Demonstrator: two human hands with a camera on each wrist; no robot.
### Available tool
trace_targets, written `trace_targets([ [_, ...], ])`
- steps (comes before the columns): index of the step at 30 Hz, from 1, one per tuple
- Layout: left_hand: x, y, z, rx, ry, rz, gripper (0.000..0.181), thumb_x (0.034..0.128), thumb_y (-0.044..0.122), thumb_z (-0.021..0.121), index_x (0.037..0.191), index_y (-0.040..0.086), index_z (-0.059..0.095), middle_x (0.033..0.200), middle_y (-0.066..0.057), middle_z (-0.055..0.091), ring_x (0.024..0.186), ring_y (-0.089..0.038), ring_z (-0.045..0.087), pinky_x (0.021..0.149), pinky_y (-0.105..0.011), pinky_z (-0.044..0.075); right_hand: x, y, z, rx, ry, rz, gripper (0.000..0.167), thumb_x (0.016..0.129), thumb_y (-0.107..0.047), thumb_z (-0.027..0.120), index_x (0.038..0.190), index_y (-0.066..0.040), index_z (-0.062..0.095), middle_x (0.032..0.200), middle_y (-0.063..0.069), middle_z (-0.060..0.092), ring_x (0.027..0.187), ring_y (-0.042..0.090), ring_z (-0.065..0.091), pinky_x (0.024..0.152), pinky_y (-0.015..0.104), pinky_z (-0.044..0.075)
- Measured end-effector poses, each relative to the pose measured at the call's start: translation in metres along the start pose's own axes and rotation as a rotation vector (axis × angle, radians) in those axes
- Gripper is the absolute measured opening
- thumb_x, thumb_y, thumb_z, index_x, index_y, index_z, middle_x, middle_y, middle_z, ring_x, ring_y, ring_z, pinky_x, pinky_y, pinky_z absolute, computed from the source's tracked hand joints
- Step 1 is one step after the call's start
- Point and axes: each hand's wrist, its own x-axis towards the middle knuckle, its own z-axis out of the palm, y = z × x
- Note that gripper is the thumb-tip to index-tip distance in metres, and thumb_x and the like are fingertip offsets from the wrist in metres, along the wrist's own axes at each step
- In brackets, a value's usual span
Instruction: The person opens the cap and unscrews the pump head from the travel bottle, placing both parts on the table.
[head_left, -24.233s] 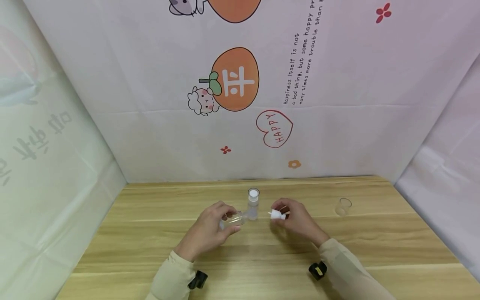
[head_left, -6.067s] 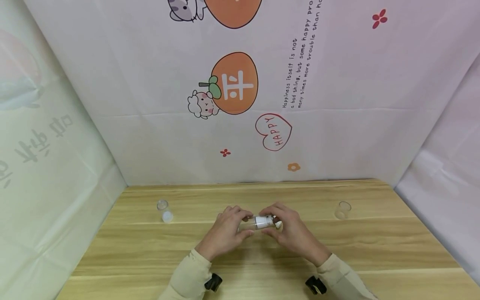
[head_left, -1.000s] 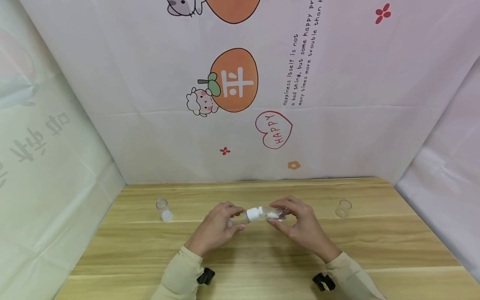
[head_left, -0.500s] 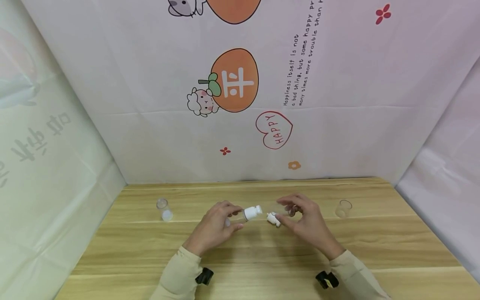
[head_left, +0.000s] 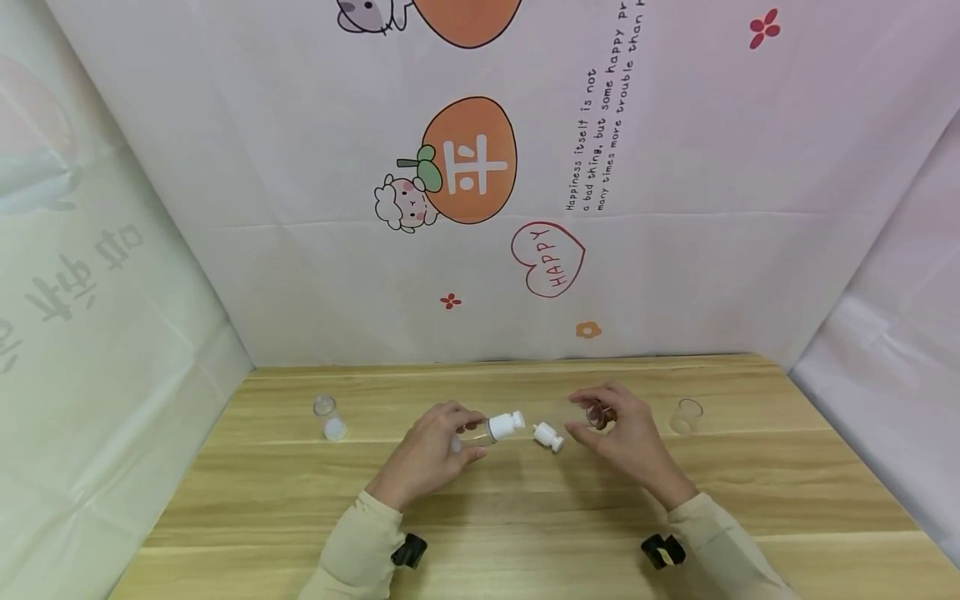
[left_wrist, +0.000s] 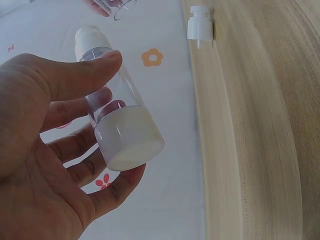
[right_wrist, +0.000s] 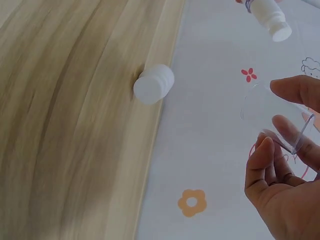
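Note:
My left hand [head_left: 431, 454] grips a clear bottle [left_wrist: 127, 85] with a white base and a white pump top [head_left: 506, 425]; the bottle is tilted, its top pointing to the right. The thumb and fingers wrap its clear body. My right hand [head_left: 618, 429] holds a clear cap [right_wrist: 267, 112] between thumb and fingers, apart from the bottle. Between the hands, a separate white pump head [head_left: 548, 437] lies on its side on the table. In the left wrist view, the loose pump head [left_wrist: 200, 25] shows its narrow stem.
A second small container [head_left: 327, 417], clear with a white part, is at the table's left. Another clear cap [head_left: 686, 417] stands at the right. The wood table [head_left: 525, 525] meets a printed white cloth [head_left: 337, 292] at the back.
Over the last second my right hand has drawn the clear cap off to the right, away from the bottle, leaving the loose pump head in plain view. The left hand has barely moved.

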Motion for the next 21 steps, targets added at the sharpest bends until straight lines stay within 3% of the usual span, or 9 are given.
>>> trace_targets([
  [12, 0.000, 0.002, -0.001, 0.010, -0.010, 0.005, 0.035, 0.0890, 0.019, 0.081, 0.120, 0.008, 0.072, 0.106, -0.006, 0.068, 0.095, -0.020, 0.061, 0.079, -0.035, 0.053, 0.001, 0.019, -0.008, -0.074, -0.044, 0.135, 0.028, 0.077, -0.003, 0.087, 0.102, -0.001, 0.075, 0.084, 0.007, 0.058, 0.069, 0.016, 0.053, 0.059, 0.023, 0.047],
  [21, -0.001, 0.001, 0.002, 0.006, -0.023, 0.005, 0.034, 0.0887, 0.018, 0.081, 0.120, 0.007, 0.072, 0.107, -0.007, 0.068, 0.096, -0.020, 0.061, 0.080, -0.036, 0.052, 0.001, 0.035, -0.010, -0.129, -0.049, 0.187, 0.028, 0.078, -0.005, 0.086, 0.102, 0.002, 0.074, 0.084, 0.009, 0.060, 0.071, 0.016, 0.054, 0.061, 0.024, 0.046],
])
